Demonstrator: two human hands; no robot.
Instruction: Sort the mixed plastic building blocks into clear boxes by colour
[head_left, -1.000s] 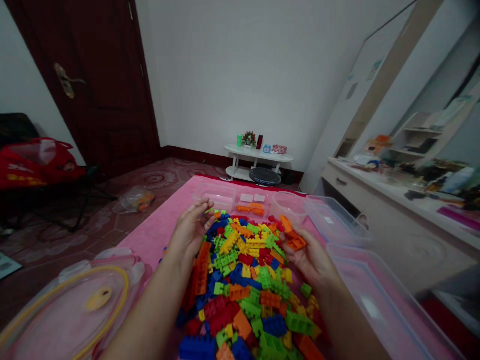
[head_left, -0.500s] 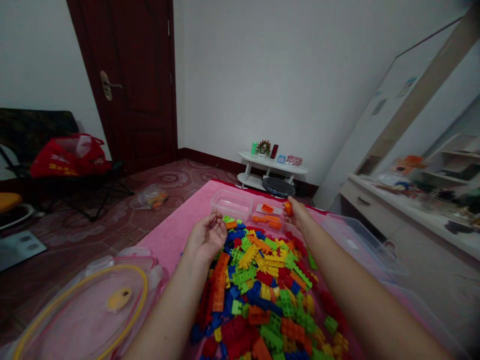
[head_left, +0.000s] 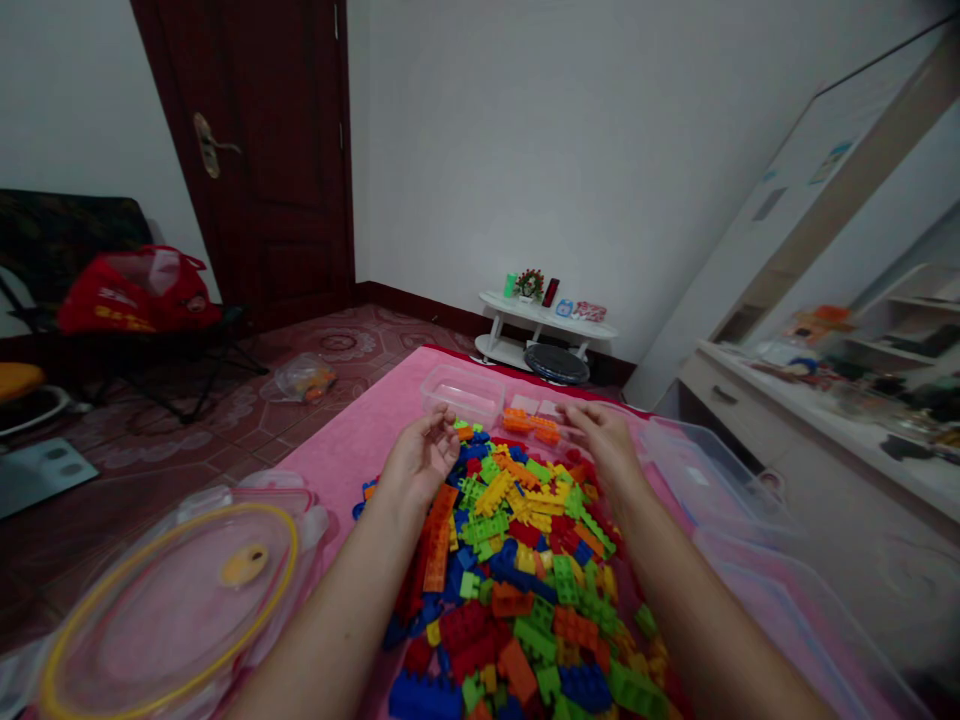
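With left hand (head_left: 421,455) loosely spread beside the brick pile (head_left: 525,535), right hand (head_left: 606,442) spread just beside orange bricks (head_left: 517,420) in a clear container (head_left: 538,404). Could tip it by catching the rim.

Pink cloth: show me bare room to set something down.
Bare: the pink cloth left of the left hand, between yellow-ringed plastic and far clear box. Crowded: the brick pile, and the right side, with clear containers.
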